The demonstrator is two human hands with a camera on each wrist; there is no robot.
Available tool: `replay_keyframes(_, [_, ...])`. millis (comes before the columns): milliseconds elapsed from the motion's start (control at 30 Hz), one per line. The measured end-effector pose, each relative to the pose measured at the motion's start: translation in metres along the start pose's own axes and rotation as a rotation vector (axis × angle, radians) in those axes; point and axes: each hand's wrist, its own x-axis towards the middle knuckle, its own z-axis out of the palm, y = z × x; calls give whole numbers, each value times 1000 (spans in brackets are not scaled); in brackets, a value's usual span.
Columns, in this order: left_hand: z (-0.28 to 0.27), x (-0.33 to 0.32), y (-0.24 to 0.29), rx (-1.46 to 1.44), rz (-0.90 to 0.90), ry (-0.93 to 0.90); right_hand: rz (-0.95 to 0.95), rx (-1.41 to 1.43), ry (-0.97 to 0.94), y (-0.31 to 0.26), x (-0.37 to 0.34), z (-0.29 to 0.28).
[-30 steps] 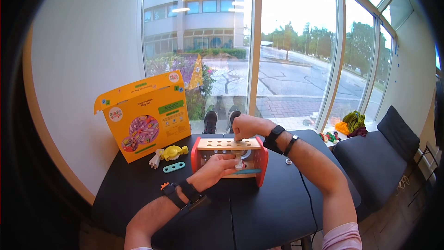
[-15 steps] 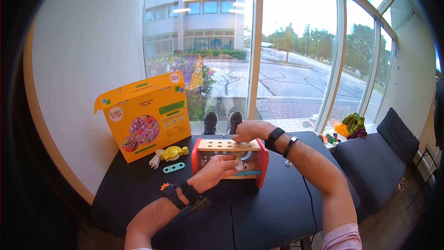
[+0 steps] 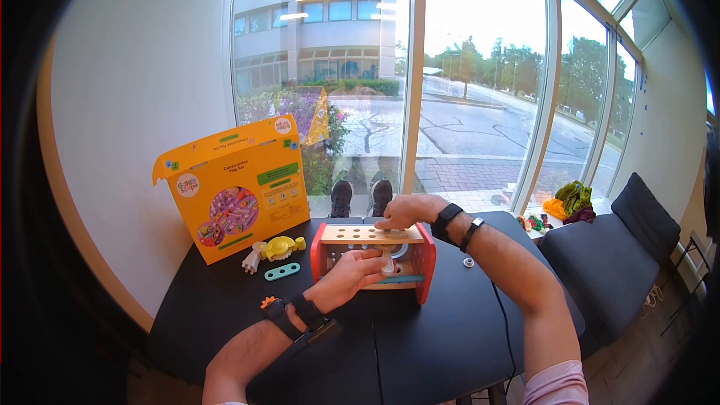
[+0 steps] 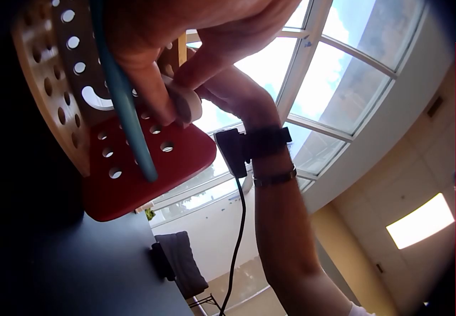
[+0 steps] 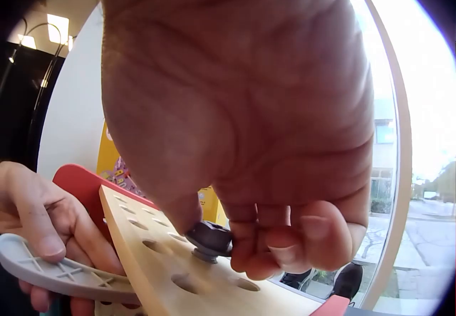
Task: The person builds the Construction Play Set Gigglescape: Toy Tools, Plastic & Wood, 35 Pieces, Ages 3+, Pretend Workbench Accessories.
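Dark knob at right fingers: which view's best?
Right wrist view: the dark knob shows close up, above the wooden panel. Head: right hand covers most or all of it. Left wrist: can't make it out.

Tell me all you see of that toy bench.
The toy bench stands on the black table. Its red end panels have small holes; its wooden-looking top has bigger ones. A teal bar crosses the front. The right hand pinches a dark bolt at the top; the left hand pinches a pale round piece below.

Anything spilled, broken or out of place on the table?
No spill or damage visible. Slight stray: a small white piece lies alone right of the red-sided toy bench, away from the yellow piece and teal strip.
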Motion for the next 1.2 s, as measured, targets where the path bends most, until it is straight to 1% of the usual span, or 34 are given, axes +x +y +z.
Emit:
replay_keyframes(100, [0,0,-1,0,3,-3,63,31,45,-11,-13,-4])
replay_keyframes(200, [0,0,0,-4,8,-9,74,114,71,-4,-9,0])
replay_keyframes(300, [-1,1,-1,-2,6,-16,47,83,91,5,4,7])
replay_keyframes(400, [-2,3,-2,-5,0,-15,62,50,106,-1,-8,-2])
replay_keyframes(500, [-3,3,-1,-21,-3,-11,-110,102,186,7,-3,3])
replay_keyframes(700, [-4,3,-3,-10,3,16,-38,208,170,5,-2,5])
replay_keyframes(800, [-4,3,-3,-27,-2,-1,-50,148,138,9,0,6])
replay_keyframes(900, [-6,4,-4,-27,-6,-11,15,106,47,4,-1,1])
replay_keyframes(1000, [-4,3,-2,-31,-4,-7,0,54,167,8,3,10])
replay_keyframes(1100, [1,-1,1,-28,-8,16,-143,93,238,10,3,11])
replay_keyframes(1200, [5,-5,4,-24,-6,30,-126,109,208,6,-3,7])
